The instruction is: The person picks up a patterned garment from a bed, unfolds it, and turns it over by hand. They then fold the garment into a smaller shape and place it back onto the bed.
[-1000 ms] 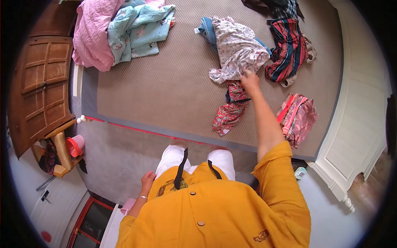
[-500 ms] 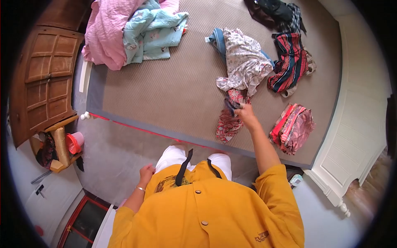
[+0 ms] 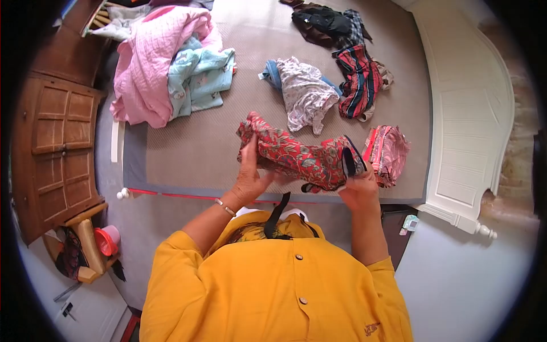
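A red floral garment (image 3: pixel 302 157) with dark trim at one end is stretched between my two hands above the near edge of the bed. My left hand (image 3: pixel 249 176), with a bracelet at the wrist, grips its left end. My right hand (image 3: pixel 360 185) is closed on the dark-trimmed right end; some of its fingers are hidden by the cloth. Just beyond lies a pale floral garment (image 3: pixel 307 94) over a blue one (image 3: pixel 272 74). Right of my right hand sits a folded pink and red cloth stack (image 3: pixel 388 154).
A pink quilt (image 3: pixel 154 68) and a light blue patterned cloth (image 3: pixel 199 80) are heaped at the bed's left. Striped (image 3: pixel 359 80) and black clothes (image 3: pixel 322 25) lie at the far right. A white headboard (image 3: pixel 458 114) borders the right; a wooden cabinet (image 3: pixel 62 148) stands left.
The red floral garment has come up off the bed toward me. My left hand has risen from my side to grip it, and my right hand now holds its other end.
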A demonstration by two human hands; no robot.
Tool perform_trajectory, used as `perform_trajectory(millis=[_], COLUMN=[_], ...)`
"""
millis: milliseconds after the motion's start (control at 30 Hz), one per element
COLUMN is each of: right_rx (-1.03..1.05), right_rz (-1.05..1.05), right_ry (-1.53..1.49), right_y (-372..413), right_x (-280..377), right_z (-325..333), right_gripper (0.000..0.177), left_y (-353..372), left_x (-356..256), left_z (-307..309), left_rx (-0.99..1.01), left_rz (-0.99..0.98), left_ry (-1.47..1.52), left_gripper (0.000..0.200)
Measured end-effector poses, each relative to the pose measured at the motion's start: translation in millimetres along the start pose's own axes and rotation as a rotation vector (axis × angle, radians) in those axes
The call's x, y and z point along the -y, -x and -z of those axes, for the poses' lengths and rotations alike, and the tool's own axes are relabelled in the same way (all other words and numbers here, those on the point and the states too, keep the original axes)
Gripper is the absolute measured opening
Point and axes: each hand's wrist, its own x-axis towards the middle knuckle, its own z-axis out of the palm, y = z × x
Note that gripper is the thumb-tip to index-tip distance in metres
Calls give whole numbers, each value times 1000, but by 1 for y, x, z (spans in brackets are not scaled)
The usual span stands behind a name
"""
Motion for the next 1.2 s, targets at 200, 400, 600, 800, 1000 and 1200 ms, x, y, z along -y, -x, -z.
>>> perform_trajectory(millis=[200, 400, 600, 800, 1000, 1200], right_rx=[-23, 54, 71, 120, 102, 2], right_rz=[123, 96, 112, 175, 185, 145], right_ry=[-132, 404, 560, 545, 579, 594], right_y=[48, 72, 95, 115, 129, 128], right_x=[14, -3, -9, -9, 1, -13], right_z=[-10, 14, 23, 41, 36, 31], right_gripper=[33, 19, 12, 9, 12, 33], left_y=[10, 35, 39, 63, 84, 103], left_x=[-20, -161, -165, -170, -187, -181], left_z=[-15, -45, -80, -101, -111, -113], left_rx=[-245, 291, 359, 261, 159, -23], left_rz=[173, 65, 57, 173, 83, -415], left_ry=[8, 546, 363, 520, 574, 22], left_gripper=[61, 26, 20, 21, 20, 17])
